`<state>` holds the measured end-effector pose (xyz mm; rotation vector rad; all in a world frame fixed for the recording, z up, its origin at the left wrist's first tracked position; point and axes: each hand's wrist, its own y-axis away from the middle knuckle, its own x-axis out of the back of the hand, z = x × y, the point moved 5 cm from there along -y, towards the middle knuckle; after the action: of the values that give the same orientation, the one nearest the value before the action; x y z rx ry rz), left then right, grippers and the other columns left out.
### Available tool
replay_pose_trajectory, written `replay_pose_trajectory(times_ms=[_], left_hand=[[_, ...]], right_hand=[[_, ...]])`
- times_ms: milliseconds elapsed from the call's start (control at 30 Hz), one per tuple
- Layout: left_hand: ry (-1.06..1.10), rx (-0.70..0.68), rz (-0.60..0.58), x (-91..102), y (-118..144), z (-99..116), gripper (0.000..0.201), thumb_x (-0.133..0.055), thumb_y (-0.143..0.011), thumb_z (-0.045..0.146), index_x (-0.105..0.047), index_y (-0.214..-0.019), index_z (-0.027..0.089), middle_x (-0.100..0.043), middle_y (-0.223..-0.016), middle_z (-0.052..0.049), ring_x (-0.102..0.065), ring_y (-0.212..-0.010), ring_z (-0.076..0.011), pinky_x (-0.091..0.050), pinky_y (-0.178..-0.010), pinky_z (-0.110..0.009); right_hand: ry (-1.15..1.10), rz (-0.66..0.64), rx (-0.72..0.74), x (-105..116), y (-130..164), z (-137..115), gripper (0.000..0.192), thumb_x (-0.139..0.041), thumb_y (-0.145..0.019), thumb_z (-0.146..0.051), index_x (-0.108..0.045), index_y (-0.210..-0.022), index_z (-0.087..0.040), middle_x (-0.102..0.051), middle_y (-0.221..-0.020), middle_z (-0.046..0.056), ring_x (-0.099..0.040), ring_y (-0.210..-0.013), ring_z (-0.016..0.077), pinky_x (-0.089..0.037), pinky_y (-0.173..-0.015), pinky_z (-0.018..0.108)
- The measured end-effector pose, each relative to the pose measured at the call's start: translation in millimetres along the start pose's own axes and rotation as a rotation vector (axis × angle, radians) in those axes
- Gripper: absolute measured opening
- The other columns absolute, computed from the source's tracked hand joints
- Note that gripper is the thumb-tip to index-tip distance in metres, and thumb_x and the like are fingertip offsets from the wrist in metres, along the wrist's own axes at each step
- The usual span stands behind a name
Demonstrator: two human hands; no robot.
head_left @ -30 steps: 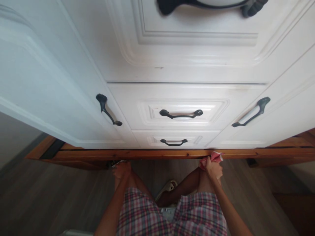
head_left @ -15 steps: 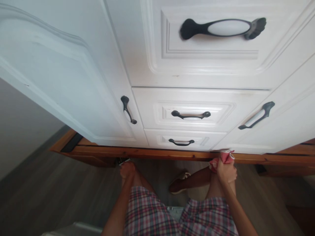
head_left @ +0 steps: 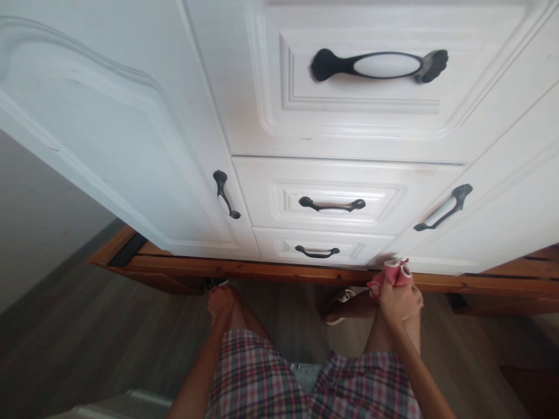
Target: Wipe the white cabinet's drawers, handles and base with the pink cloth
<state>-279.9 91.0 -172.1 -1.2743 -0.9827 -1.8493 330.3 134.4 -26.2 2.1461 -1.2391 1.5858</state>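
Observation:
My right hand [head_left: 399, 299] rests on my right knee, its fingers closed round a red cloth [head_left: 399, 273] with white edges. The cloth sticks up in folds close to the wooden base rail. Over my left knee, my left hand [head_left: 219, 302] is curled into a fist. A small dark and pale object [head_left: 217, 283] shows at its far side, too dim and too covered to name.
A white cabinet [head_left: 349, 151] with drawers and doors fills the view ahead, with black and white drawer handles [head_left: 379, 65]. Its wooden base rail [head_left: 279, 272] runs above my knees. Below is the grey wood floor [head_left: 288, 320], with a shoe [head_left: 338, 305] on it.
The view has shifted slightly. My right hand and the cloth sit a little further left, and the cloth's folds have spread apart. The shoe has moved right and further in under the rail.

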Motion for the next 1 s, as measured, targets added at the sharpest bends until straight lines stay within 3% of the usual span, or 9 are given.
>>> replay_pose_trajectory(times_ms=[133, 300, 500, 600, 700, 800, 900, 967, 1000], left_hand=[[0.000, -0.060, 0.006, 10.8, 4, 4, 0.034, -0.055, -0.112, 0.041, -0.069, -0.124, 0.012, -0.072, -0.128, -0.014, -0.072, -0.114, -0.0255, -0.060, -0.101, -0.046], [0.030, -0.150, 0.062, 33.6, 9, 15, 0.034, -0.052, -0.111, 0.036, -0.066, -0.127, 0.009, -0.072, -0.125, -0.017, -0.072, -0.111, -0.0273, -0.059, -0.099, -0.045], [0.121, -0.264, 0.266, 79.4, 33, 28, 0.045, -0.045, -0.105, 0.028, -0.060, -0.138, 0.001, -0.063, -0.133, -0.030, -0.063, -0.125, -0.0442, -0.051, -0.108, -0.059], [0.183, -0.378, 0.366, 107.0, 54, 38, 0.045, -0.041, -0.106, 0.027, -0.057, -0.143, 0.007, -0.059, -0.144, -0.024, -0.057, -0.136, -0.0378, -0.045, -0.120, -0.052], [0.311, -0.648, 0.371, 136.0, 85, 66, 0.040, -0.040, -0.107, 0.026, -0.063, -0.138, 0.015, -0.061, -0.146, -0.014, -0.059, -0.137, -0.0280, -0.044, -0.123, -0.039], [0.413, -0.995, 0.215, 162.0, 129, 114, 0.037, -0.038, -0.109, 0.025, -0.074, -0.116, 0.022, -0.073, -0.124, -0.010, -0.070, -0.119, -0.0260, -0.053, -0.112, -0.038], [0.405, -1.469, 0.066, 182.9, 192, 171, 0.036, -0.039, -0.111, 0.021, -0.074, -0.122, 0.023, -0.075, -0.119, -0.007, -0.074, -0.103, -0.0199, -0.058, -0.095, -0.032], [0.299, -1.662, 0.044, 189.2, 229, 202, 0.032, -0.045, -0.110, 0.019, -0.070, -0.129, 0.023, -0.075, -0.125, -0.007, -0.075, -0.107, -0.0208, -0.060, -0.092, -0.033], [0.207, -1.692, 0.054, 189.1, 243, 215, 0.030, -0.049, -0.109, 0.020, -0.068, -0.132, 0.021, -0.074, -0.131, -0.008, -0.075, -0.110, -0.0232, -0.062, -0.089, -0.036]], right_hand=[[-0.047, -0.024, 0.127, 3, 9, -8, 0.050, -0.044, -0.093, -0.056, -0.069, -0.116, -0.019, -0.071, -0.129, 0.021, -0.059, -0.127, 0.0396, -0.040, -0.116, 0.055], [-0.084, 0.003, 0.159, 9, 15, -9, 0.052, -0.040, -0.092, -0.052, -0.068, -0.117, -0.016, -0.070, -0.125, 0.022, -0.060, -0.123, 0.0376, -0.040, -0.114, 0.053], [-0.064, 0.047, 0.280, 6, 16, -14, 0.044, -0.041, -0.089, -0.051, -0.064, -0.109, -0.019, -0.073, -0.110, 0.019, -0.061, -0.118, 0.0370, -0.036, -0.119, 0.054], [-0.082, 0.057, 0.271, 0, 14, -10, 0.042, -0.042, -0.087, -0.050, -0.062, -0.109, -0.020, -0.071, -0.097, 0.016, -0.063, -0.109, 0.0372, -0.038, -0.117, 0.055], [-0.112, 0.045, 0.292, -6, 15, -9, 0.045, -0.042, -0.087, -0.051, -0.062, -0.112, -0.019, -0.068, -0.096, 0.016, -0.063, -0.105, 0.0375, -0.042, -0.111, 0.054], [-0.235, -0.019, 0.282, -14, 15, -15, 0.055, -0.042, -0.086, -0.052, -0.063, -0.121, -0.015, -0.069, -0.104, 0.019, -0.064, -0.106, 0.0401, -0.047, -0.103, 0.055], [-0.518, -0.106, 0.187, -23, 13, -21, 0.066, -0.047, -0.085, -0.058, -0.064, -0.131, -0.013, -0.072, -0.108, 0.018, -0.068, -0.101, 0.0391, -0.052, -0.091, 0.049], [-0.657, -0.146, 0.066, -29, 10, -21, 0.069, -0.054, -0.085, -0.063, -0.067, -0.132, -0.013, -0.074, -0.106, 0.017, -0.071, -0.098, 0.0380, -0.054, -0.083, 0.045], [-0.685, -0.168, -0.004, -31, 8, -18, 0.069, -0.057, -0.086, -0.066, -0.069, -0.130, -0.014, -0.075, -0.103, 0.016, -0.071, -0.097, 0.0380, -0.055, -0.080, 0.045]])
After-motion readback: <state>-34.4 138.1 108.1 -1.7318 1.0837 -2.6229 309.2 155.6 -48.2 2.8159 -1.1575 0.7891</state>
